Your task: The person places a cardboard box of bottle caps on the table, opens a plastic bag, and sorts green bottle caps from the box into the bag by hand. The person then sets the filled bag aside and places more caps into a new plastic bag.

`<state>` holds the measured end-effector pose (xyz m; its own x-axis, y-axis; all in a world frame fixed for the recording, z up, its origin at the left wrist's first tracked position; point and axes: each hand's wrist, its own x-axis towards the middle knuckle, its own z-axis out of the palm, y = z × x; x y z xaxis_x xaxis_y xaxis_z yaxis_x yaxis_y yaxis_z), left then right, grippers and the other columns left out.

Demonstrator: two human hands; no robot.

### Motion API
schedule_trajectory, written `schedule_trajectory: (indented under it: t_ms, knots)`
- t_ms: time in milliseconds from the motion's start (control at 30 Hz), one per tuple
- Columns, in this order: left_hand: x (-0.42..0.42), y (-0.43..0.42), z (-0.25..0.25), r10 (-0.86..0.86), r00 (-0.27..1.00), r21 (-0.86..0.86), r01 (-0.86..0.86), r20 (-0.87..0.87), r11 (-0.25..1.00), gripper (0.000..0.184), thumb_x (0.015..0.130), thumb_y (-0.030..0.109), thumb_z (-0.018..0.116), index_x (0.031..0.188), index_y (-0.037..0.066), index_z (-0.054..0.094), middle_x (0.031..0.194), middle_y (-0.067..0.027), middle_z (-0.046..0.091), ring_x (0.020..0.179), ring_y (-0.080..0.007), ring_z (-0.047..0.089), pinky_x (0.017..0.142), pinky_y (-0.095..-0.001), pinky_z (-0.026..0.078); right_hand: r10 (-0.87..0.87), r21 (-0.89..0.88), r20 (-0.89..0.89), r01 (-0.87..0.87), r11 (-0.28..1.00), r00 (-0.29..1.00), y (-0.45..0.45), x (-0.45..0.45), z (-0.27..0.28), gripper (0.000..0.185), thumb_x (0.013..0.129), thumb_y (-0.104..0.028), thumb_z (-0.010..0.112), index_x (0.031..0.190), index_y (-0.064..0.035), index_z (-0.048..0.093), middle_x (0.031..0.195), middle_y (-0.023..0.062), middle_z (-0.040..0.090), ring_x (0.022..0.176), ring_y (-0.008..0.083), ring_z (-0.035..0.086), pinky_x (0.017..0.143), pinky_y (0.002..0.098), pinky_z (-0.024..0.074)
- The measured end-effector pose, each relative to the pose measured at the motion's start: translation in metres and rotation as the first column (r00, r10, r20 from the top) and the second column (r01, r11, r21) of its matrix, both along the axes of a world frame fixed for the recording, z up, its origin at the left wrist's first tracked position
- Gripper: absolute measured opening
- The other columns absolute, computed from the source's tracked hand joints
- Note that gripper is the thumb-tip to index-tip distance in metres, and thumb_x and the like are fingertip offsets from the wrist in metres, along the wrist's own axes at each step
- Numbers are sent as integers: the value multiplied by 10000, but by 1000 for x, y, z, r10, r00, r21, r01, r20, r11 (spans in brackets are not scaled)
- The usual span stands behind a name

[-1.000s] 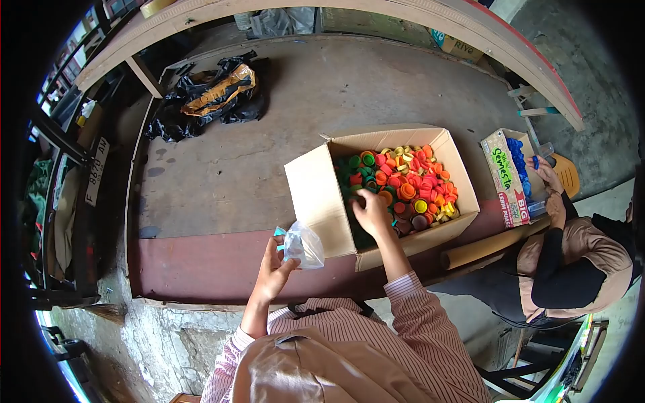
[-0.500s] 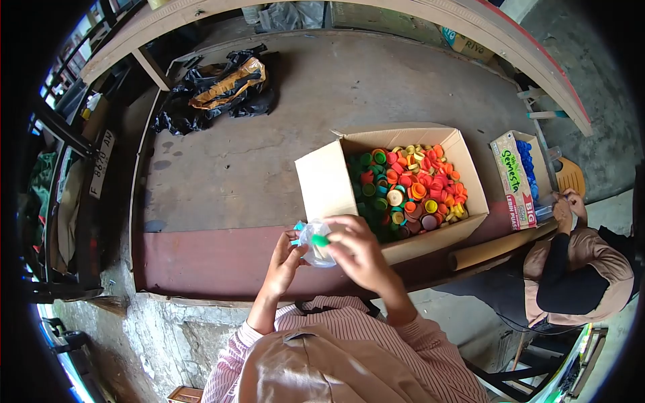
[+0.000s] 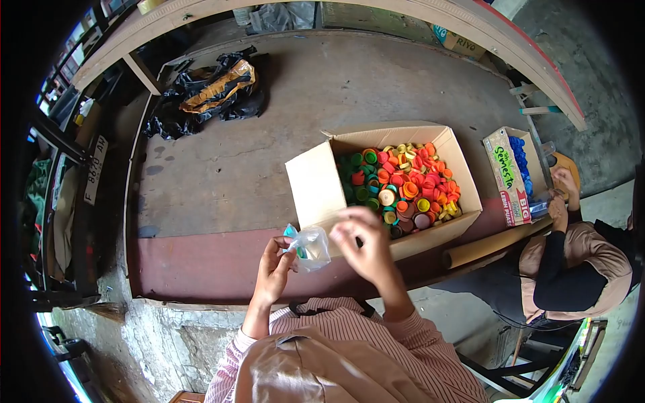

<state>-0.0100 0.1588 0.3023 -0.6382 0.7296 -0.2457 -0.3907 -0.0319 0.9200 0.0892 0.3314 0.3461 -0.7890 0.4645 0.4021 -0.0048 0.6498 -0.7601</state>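
A clear plastic bag (image 3: 314, 247) is pinched in my left hand (image 3: 274, 267), over the table's reddish front strip. Inside the bag shows a green cap, and something turquoise is at its upper left edge. Just right of the bag is my right hand (image 3: 366, 247), blurred, its fingers apart and with nothing seen in them. Beyond it stands an open cardboard box (image 3: 316, 191) holding several loose bottle caps (image 3: 420, 181) in green, red, orange, yellow and brown.
Black plastic (image 3: 175, 107) with brown tape lies at the back left of the table (image 3: 215, 181). At the right, a smaller box (image 3: 502, 178) holds blue items, beside a seated person (image 3: 578, 269). A cardboard roll (image 3: 477, 248) lies along the front edge.
My right hand went from the box to the bag with a green cap, which is now in the bag, and has drawn back rightward. My left hand has kept hold of the bag.
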Motion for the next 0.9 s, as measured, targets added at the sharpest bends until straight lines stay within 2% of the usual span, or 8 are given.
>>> schedule_trajectory:
  t_ms: [67, 100, 367, 567, 633, 767, 833, 900]
  knots:
    - [1, 1, 4, 16, 999, 24, -17, 28, 1000, 181, 872, 97, 470, 1027, 11, 434, 908, -32, 477, 732, -75, 482, 601, -213, 419, -210, -149, 103, 224, 963, 972, 34, -2, -9, 100, 742, -86, 604, 829, -41, 589, 830, 126, 555, 766, 272, 563, 594, 280, 481]
    - [1, 1, 2, 13, 1000, 26, -14, 27, 1000, 181, 872, 97, 470, 1027, 11, 434, 908, -32, 477, 732, -75, 482, 601, -213, 419, -306, 153, 210, 278, 948, 928, 54, 1, -17, 139, 718, -48, 598, 856, -44, 585, 815, 126, 554, 751, 275, 561, 589, 324, 480]
    - [-2, -1, -1, 26, 999, 13, -26, 35, 1000, 188, 878, 105, 469, 1041, 20, 433, 924, -23, 479, 762, -72, 483, 608, -210, 421, -185, 333, 729, -105, 937, 660, 78, -20, -55, 329, 655, -134, 648, 970, -55, 595, 931, 146, 584, 865, 311, 567, 734, 390, 470]
    - [0, -1, -1, 42, 995, 36, -46, 91, 998, 191, 878, 110, 469, 1048, 33, 428, 928, -23, 478, 770, -74, 485, 614, -220, 424, -152, 277, 535, -3, 961, 831, 83, -10, -70, 237, 686, -160, 652, 863, -20, 581, 878, 160, 577, 848, 321, 560, 718, 398, 462]
    - [0, 1, 1, 43, 994, 51, -49, 105, 998, 190, 878, 112, 468, 1047, 34, 428, 930, -23, 477, 771, -75, 485, 616, -222, 425, 4, 12, 488, -11, 1000, 873, 82, -8, -70, 205, 684, -134, 667, 790, -2, 551, 775, 167, 570, 800, 324, 565, 667, 387, 457]
    - [2, 1, -1, 39, 996, 41, -42, 83, 998, 188, 880, 114, 465, 1046, 36, 428, 939, -23, 472, 775, -76, 486, 620, -225, 426, -328, -39, 267, 351, 936, 906, 75, -2, -69, 194, 723, -74, 661, 769, 19, 497, 664, 126, 570, 570, 198, 595, 543, 290, 480]
    - [2, 0, -1, 49, 996, 43, -52, 81, 998, 188, 881, 115, 465, 1047, 36, 428, 942, -22, 469, 776, -76, 486, 619, -225, 427, -379, -536, -12, 314, 783, 925, 68, -4, -74, 173, 774, -70, 622, 823, 23, 484, 715, 93, 586, 587, 162, 600, 553, 255, 499]
    - [3, 0, -1, 55, 995, 47, -59, 83, 997, 188, 881, 116, 464, 1047, 35, 427, 946, -22, 467, 776, -76, 486, 618, -225, 427, -362, -889, -89, 91, 450, 928, 48, -2, -41, 226, 793, -71, 603, 946, 26, 468, 837, 117, 592, 649, 169, 605, 605, 253, 507]
